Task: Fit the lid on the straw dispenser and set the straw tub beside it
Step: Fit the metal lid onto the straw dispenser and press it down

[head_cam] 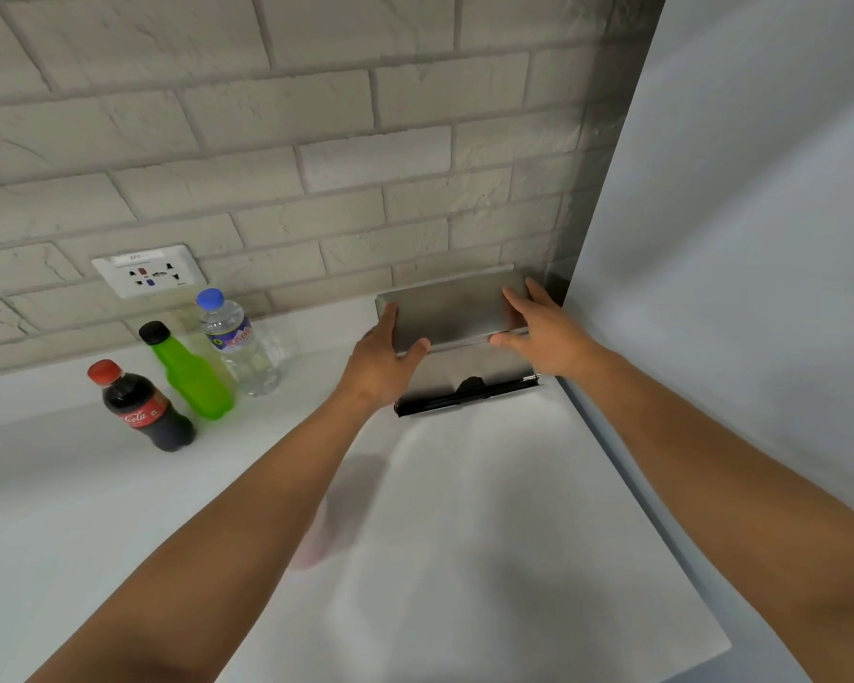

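Note:
A steel straw dispenser (469,374) stands in the counter's back right corner, against the brick wall. Black straws (464,394) lie in its front tray. A flat steel lid (452,308) rests on top of it. My left hand (383,359) grips the lid's left end, thumb on the front edge. My right hand (543,327) holds the lid's right end, fingers over the top. No straw tub is in view.
Three bottles stand at the left: a cola bottle (141,406), a green bottle (188,372) and a water bottle (235,337). A wall socket (149,276) sits above them. A white panel (735,239) closes the right side of the white counter (70,485).

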Available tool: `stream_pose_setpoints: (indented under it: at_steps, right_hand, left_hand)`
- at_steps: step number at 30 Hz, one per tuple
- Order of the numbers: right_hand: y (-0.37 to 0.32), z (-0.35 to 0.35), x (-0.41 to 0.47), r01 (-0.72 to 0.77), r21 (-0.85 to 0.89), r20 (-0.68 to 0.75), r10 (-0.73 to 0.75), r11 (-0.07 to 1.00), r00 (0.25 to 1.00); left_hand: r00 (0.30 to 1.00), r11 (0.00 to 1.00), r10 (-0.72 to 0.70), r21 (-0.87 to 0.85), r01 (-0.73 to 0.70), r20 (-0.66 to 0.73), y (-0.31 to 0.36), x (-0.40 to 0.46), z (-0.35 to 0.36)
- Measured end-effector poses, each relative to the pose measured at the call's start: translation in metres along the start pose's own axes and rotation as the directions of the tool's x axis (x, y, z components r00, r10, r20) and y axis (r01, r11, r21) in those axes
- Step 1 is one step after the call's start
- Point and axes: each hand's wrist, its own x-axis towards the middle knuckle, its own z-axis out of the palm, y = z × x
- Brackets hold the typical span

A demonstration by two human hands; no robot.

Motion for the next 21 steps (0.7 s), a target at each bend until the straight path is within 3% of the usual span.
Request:
stream_pose_setpoints:
  at_steps: [21]
  right_hand:
    - [0.003, -0.013, 0.049, 0.007, 0.012, 0.029, -0.007, 1.0, 1.0]
  left_hand:
    - [1.0, 0.999, -0.023, -0.049, 0.022, -0.02, 0.005, 0.043, 0.003]
